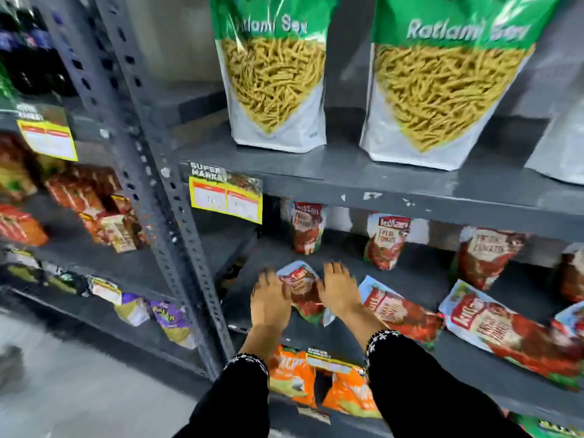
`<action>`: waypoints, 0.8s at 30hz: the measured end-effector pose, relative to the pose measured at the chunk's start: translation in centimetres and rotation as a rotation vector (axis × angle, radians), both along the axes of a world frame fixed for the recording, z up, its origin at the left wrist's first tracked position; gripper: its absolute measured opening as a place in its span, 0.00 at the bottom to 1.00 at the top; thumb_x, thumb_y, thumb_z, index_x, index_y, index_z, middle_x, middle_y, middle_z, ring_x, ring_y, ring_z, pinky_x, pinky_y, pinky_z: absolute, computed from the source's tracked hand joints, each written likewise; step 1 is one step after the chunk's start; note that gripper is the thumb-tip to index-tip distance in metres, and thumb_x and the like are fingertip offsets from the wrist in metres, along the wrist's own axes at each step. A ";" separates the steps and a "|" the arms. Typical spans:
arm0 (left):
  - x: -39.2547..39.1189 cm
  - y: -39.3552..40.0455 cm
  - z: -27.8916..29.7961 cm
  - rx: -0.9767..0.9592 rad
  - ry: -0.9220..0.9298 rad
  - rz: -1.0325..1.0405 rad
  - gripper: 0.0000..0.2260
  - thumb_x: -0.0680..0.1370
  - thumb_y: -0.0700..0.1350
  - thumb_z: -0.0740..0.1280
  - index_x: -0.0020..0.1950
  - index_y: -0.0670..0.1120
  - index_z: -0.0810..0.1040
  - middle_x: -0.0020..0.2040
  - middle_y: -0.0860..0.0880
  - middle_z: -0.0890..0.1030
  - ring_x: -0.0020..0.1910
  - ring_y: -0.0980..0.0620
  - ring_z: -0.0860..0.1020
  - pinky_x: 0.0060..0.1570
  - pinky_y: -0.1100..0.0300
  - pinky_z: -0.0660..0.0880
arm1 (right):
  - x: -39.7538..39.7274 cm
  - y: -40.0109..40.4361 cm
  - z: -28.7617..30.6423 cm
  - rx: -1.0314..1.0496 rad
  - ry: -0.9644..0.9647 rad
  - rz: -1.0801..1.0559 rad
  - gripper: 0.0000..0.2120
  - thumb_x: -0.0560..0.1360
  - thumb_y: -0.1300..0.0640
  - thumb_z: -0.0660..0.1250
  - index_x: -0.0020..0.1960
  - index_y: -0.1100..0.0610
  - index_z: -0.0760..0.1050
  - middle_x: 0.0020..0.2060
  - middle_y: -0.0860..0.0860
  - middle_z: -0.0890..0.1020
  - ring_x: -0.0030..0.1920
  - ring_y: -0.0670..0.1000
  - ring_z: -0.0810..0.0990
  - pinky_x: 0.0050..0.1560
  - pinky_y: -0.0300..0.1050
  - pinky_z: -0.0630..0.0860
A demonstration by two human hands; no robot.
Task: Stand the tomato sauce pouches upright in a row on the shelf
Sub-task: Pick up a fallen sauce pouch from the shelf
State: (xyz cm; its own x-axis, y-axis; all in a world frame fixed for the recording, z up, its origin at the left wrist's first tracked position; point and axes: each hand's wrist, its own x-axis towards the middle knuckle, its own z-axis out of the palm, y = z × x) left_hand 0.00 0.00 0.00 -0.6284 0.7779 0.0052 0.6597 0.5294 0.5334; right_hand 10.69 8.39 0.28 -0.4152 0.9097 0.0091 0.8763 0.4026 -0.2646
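Note:
On the middle grey shelf (420, 279) red and white tomato sauce pouches are spread out. One pouch (301, 287) lies at the front left between my left hand (270, 300) and my right hand (339, 292), which press on its two sides, fingers spread and blurred. Behind it three pouches stand upright at the back: one on the left (306, 227), one in the middle (384, 240), one on the right (485, 256). More pouches lie flat to the right: one beside my right wrist (399, 311) and a larger-looking one (505, 333).
Big green snack bags (275, 74) stand on the shelf above. A yellow price tag (226, 199) hangs on that shelf's edge. Orange packets (322, 380) fill the shelf below. A perforated steel upright (164, 197) separates a left rack with boxes and packets.

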 end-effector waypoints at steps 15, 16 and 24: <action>-3.3 4.8 -1.6 0.212 -0.730 0.067 0.19 0.71 0.32 0.70 0.60 0.37 0.72 0.51 0.45 0.79 0.53 0.49 0.77 0.49 0.59 0.74 | -1.3 2.8 -0.4 -0.706 0.930 -0.425 0.17 0.68 0.78 0.60 0.54 0.69 0.76 0.44 0.58 0.79 0.44 0.55 0.78 0.38 0.41 0.75; -3.9 4.9 -0.9 0.240 -0.683 0.000 0.20 0.71 0.32 0.70 0.61 0.38 0.69 0.51 0.45 0.78 0.53 0.48 0.77 0.47 0.60 0.74 | -1.4 2.5 -0.5 -0.679 1.013 -0.405 0.19 0.67 0.79 0.61 0.57 0.70 0.75 0.46 0.58 0.79 0.47 0.55 0.78 0.40 0.43 0.76; -4.4 3.9 -0.9 0.170 -0.538 -0.092 0.15 0.76 0.37 0.66 0.61 0.34 0.70 0.59 0.38 0.80 0.59 0.42 0.78 0.53 0.57 0.72 | -1.8 0.3 -2.2 -0.509 0.990 -0.416 0.20 0.64 0.77 0.67 0.55 0.67 0.76 0.50 0.62 0.83 0.53 0.59 0.81 0.58 0.56 0.78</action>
State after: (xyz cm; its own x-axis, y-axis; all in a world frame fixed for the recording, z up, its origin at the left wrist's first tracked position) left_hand -4.39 3.93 -0.95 -0.5069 0.8457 -0.1671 0.3113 0.3603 0.8793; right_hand 8.88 8.73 -1.90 -0.1032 0.9649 -0.2416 0.2396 -0.2116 -0.9475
